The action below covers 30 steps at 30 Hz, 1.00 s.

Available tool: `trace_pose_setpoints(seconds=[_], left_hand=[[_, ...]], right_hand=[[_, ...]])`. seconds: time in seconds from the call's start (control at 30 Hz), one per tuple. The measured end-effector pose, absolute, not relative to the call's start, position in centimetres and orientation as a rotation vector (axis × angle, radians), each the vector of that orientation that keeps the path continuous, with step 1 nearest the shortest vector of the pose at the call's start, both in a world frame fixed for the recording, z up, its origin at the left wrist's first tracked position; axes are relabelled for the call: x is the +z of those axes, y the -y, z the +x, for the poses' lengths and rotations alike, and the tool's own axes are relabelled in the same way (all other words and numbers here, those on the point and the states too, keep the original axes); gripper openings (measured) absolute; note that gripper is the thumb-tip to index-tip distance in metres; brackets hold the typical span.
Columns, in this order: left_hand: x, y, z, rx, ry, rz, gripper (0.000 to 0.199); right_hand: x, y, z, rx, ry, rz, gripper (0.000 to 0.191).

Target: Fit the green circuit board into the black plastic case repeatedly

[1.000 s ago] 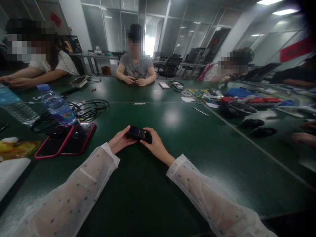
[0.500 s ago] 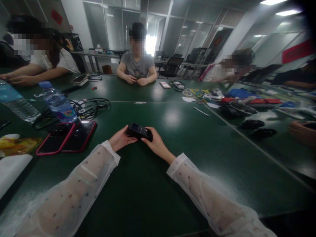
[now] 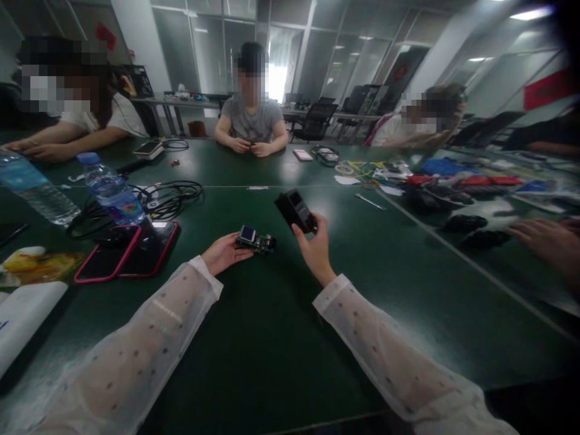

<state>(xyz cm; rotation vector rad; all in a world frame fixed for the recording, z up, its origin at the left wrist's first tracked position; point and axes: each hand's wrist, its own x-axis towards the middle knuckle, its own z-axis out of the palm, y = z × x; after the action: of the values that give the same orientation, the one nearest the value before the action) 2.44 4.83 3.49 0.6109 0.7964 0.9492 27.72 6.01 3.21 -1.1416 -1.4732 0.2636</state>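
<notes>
My left hand (image 3: 222,254) pinches small green circuit board (image 3: 256,240); at its 2 o'clock, right hand (image 3: 316,244) grips black plastic casing (image 3: 296,211), raised.

On the green counter (image 3: 281,338), take the nearer water bottle (image 3: 111,192) as landmark. Just in front of it lie two red-edged phones (image 3: 131,252) side by side, touching its base. A tangle of black cables (image 3: 170,199) spreads to its right. A second water bottle (image 3: 36,190) lies to its left. Well in front and left sit a yellow snack packet (image 3: 31,264) and a white box (image 3: 22,317). Far beyond it, three people sit at the counter; a metal tool (image 3: 370,202) and blurred coloured clutter (image 3: 453,184) lie far to its right
</notes>
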Motion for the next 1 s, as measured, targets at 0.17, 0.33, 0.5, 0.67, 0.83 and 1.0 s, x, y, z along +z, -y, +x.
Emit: trace_pose_setpoints(seconds=[0.17,0.33,0.5,0.67,0.83,1.0], left_hand=[[3.7,-4.7,2.6,0.963,-0.829,0.591,0.032],[3.9,-4.5,2.6,0.963,-0.827,0.599,0.030],[3.9,-4.6,2.5,0.961,-0.797,0.587,0.031],[3.9,-4.5,2.5,0.960,-0.796,0.589,0.033],[4.0,-4.5,2.6,0.961,-0.822,0.583,0.033],[3.9,-4.6,2.6,0.960,-0.795,0.576,0.031]], right_hand=[[2.0,-8.1,31.1,0.038,1.525,-1.285,0.047],[1.3,-9.0,32.3,-0.023,1.475,-1.495,0.049],[0.6,-9.1,32.3,-0.100,1.585,-1.677,0.050],[0.2,-9.1,31.9,-0.227,1.726,-1.822,0.048],[0.6,-8.8,31.7,-0.232,1.739,-1.835,0.050],[0.8,-8.7,31.6,-0.226,1.743,-1.859,0.053]])
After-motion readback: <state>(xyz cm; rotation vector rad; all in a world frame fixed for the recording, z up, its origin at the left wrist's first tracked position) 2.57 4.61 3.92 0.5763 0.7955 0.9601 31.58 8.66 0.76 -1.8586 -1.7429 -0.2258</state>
